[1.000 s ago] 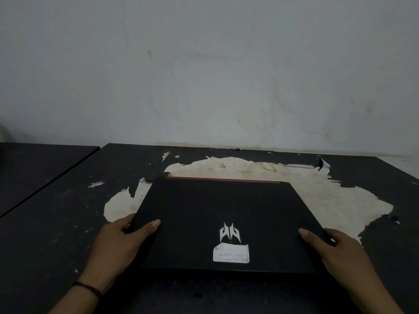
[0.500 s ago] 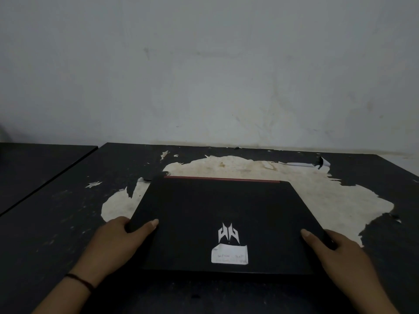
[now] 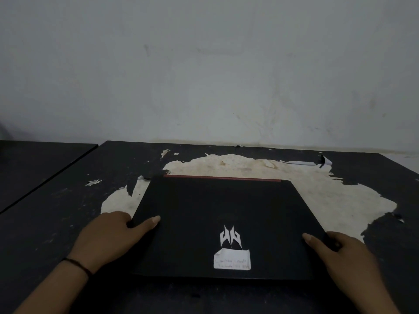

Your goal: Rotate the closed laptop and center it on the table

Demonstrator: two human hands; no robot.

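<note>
A closed black laptop (image 3: 210, 214) lies flat on the dark table (image 3: 56, 223), its red hinge strip at the far edge. A silver logo and a white paper label sit near its front edge. My left hand (image 3: 106, 239) grips the laptop's left side, thumb resting on the lid, fingers hidden under the edge. On the right side, my right hand (image 3: 344, 254) holds it the same way, thumb on top.
The table's black coating is peeled away in a large pale patch (image 3: 328, 196) behind and to the right of the laptop. A second dark table (image 3: 34, 164) stands at the left with a narrow gap between. A pale wall rises just behind.
The laptop and both hands have barely shifted; my left forearm has drawn slightly back toward me. The grips are unchanged.
</note>
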